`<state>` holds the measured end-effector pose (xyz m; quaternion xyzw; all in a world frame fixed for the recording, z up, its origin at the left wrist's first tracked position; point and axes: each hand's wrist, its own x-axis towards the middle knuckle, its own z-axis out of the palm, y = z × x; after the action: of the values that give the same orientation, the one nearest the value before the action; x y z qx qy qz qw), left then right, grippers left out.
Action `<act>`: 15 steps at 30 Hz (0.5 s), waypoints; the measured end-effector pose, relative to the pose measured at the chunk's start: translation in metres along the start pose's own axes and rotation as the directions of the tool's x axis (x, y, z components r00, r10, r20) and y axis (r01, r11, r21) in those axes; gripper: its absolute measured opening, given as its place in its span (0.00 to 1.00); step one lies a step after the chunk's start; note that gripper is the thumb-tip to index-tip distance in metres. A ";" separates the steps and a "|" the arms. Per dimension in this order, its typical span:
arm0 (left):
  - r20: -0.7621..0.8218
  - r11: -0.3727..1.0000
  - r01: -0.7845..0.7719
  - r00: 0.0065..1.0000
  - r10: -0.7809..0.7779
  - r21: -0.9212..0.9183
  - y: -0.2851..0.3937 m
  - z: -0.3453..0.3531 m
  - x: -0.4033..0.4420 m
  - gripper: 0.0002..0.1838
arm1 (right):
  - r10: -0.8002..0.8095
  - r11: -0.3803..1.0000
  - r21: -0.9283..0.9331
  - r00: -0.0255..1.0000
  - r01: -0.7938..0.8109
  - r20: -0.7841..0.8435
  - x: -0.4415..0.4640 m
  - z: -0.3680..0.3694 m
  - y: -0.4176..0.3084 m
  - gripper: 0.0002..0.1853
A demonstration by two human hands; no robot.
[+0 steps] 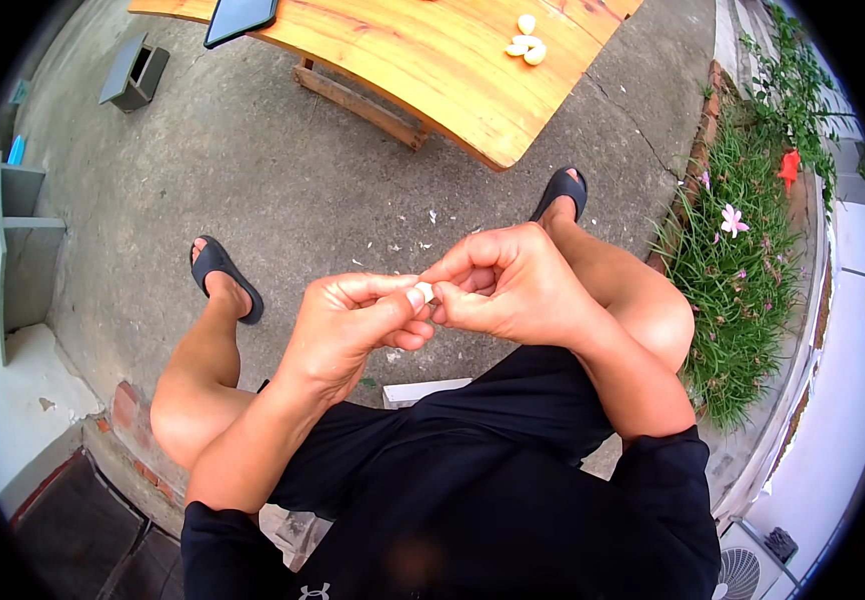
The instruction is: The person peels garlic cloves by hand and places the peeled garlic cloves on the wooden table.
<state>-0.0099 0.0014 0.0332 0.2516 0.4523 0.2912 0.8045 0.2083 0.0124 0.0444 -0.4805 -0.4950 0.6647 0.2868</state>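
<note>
My left hand (348, 325) and my right hand (513, 280) meet fingertip to fingertip above the ground between my knees. Pinched between them is a small pale piece (425, 291), which looks like a garlic clove. Both thumbs and forefingers close on it, and most of it is covered by the fingers. Several pale cloves (535, 55) lie in a small group near the right edge of the wooden table (433, 70). Small white scraps (433, 216) are scattered on the concrete below my hands.
A dark flat tray or tablet (240, 20) sits at the table's left. Further left stands a grey box (137, 75). Grass with pink flowers (734, 221) borders the right side, and a fan unit (740, 573) is at the lower right.
</note>
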 end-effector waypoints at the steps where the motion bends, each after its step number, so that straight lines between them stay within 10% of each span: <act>1: 0.002 1.000 0.003 1.000 -0.003 0.003 0.000 0.000 0.000 0.12 | 0.007 1.000 0.001 1.000 -0.007 -0.004 0.000 0.000 0.000 0.10; 15: 0.011 0.999 0.035 0.999 -0.035 -0.020 0.001 0.000 0.000 0.11 | -0.003 1.000 0.001 1.000 0.003 0.012 -0.001 -0.001 0.000 0.10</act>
<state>-0.0102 0.0022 0.0335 0.2372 0.4496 0.2804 0.8142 0.2095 0.0125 0.0446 -0.4757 -0.4973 0.6672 0.2850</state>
